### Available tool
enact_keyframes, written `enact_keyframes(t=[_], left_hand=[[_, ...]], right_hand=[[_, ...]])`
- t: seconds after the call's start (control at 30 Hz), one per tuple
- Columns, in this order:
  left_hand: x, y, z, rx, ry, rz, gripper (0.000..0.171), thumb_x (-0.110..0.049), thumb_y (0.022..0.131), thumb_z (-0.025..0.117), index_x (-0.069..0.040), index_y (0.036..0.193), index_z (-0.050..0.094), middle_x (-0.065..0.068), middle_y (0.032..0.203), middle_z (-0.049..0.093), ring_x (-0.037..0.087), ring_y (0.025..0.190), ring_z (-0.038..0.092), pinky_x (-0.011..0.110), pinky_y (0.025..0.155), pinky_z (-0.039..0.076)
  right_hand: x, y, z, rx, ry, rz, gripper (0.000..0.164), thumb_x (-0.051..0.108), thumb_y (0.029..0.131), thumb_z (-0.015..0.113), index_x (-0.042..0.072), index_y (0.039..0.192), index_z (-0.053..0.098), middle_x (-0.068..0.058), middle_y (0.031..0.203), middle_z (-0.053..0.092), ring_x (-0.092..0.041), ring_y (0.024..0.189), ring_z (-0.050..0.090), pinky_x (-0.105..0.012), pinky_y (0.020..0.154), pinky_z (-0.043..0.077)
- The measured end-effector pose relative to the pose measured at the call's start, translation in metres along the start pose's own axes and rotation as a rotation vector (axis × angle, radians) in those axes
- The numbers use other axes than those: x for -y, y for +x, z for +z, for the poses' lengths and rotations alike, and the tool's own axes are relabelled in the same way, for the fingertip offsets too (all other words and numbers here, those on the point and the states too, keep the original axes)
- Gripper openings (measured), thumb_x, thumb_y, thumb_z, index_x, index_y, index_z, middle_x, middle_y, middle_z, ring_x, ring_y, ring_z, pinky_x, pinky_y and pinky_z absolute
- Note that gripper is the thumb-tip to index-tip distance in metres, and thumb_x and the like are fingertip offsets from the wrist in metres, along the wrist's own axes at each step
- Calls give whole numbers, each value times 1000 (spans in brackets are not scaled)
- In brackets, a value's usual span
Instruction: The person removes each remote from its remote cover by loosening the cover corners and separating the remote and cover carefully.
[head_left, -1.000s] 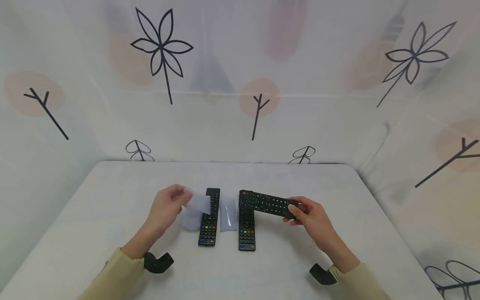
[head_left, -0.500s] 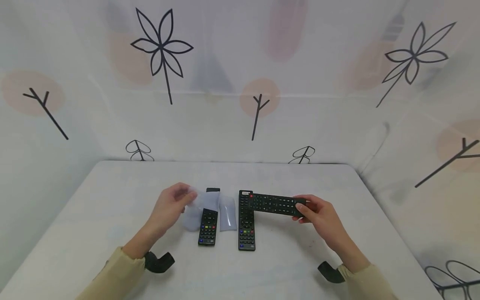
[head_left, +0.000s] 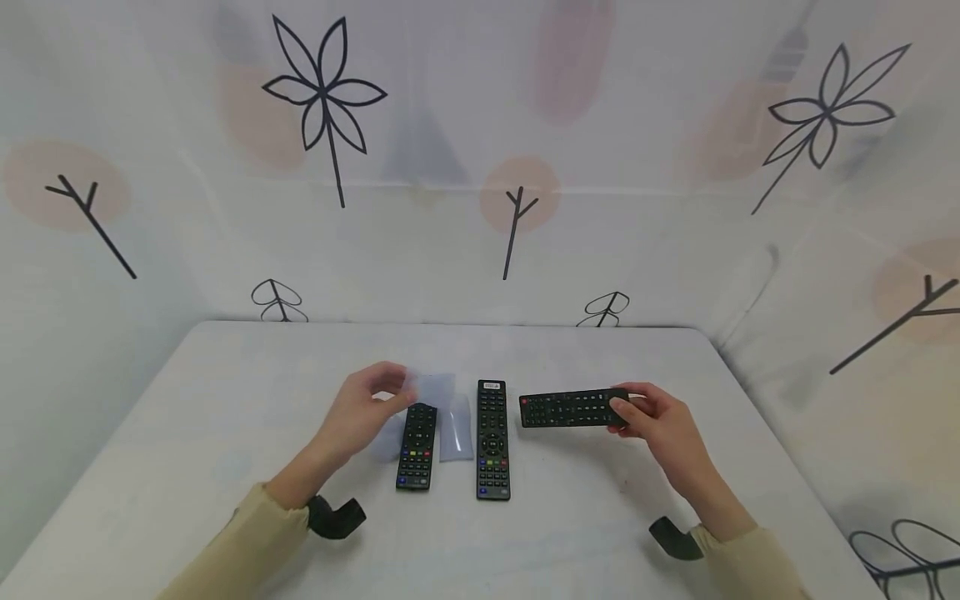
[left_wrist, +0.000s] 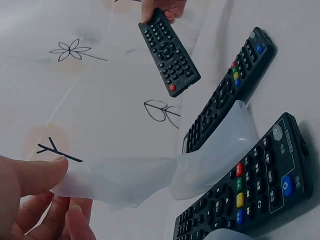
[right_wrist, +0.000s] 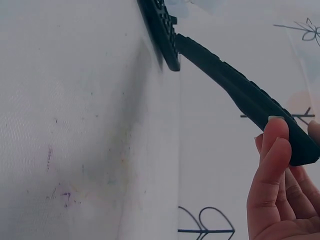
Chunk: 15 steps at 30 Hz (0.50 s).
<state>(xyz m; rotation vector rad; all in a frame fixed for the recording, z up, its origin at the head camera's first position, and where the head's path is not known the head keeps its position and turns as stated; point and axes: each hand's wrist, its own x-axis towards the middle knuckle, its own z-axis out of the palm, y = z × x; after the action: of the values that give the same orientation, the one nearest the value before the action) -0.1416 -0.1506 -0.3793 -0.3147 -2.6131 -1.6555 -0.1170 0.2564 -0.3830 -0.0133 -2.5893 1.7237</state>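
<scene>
My left hand (head_left: 367, 408) pinches a translucent plastic sleeve (left_wrist: 120, 177) by its end, between thumb and fingers. The sleeve hangs over the upper part of a black remote control (head_left: 417, 450) lying on the table. In my right hand (head_left: 663, 425) a second black remote control (head_left: 570, 408) is gripped by one end, held sideways above the table with its red button toward the left. A third remote control (head_left: 492, 442) lies lengthwise between the hands, buttons up. Another plastic sleeve (head_left: 456, 429) lies flat between the two remotes on the table.
Part of a further translucent sleeve (head_left: 387, 440) shows left of the left-hand remote on the table. The white table (head_left: 570, 533) ends at a patterned cloth wall (head_left: 420, 250) behind, with cloth at both sides too.
My right hand has moved right with its remote, turning it nearly level and away from the middle remote. My left hand has carried the pinched sleeve rightward and slightly farther back.
</scene>
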Motion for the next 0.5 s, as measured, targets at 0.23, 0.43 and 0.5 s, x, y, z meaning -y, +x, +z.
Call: enact_keyframes(t=[0.23,0.43,0.5], left_hand=[[-1,6,17,-6,-22,10,22,-11,92,72,-7,113,68,3,108,68,21,105,63,40,89,50],[-9,11,29,5,-53,25,21,-11,90,74,-8,110,70,2,102,69,19,100,64,40,88,51],[-12,13,33,13,-74,31,20,-10,90,74,-9,110,70,2,101,69,18,96,65,38,85,52]], right_hand=[[-5,3,-7,-42,-46,3,50,30,99,64,-7,132,53,-20,109,68,-21,80,71,-19,77,53],[-6,3,-9,-58,-54,9,54,34,100,62,-7,134,51,-21,111,65,-15,79,70,-16,78,52],[-6,3,-9,-61,-57,10,55,35,100,62,-7,134,51,-21,112,65,-16,79,70,-15,78,51]])
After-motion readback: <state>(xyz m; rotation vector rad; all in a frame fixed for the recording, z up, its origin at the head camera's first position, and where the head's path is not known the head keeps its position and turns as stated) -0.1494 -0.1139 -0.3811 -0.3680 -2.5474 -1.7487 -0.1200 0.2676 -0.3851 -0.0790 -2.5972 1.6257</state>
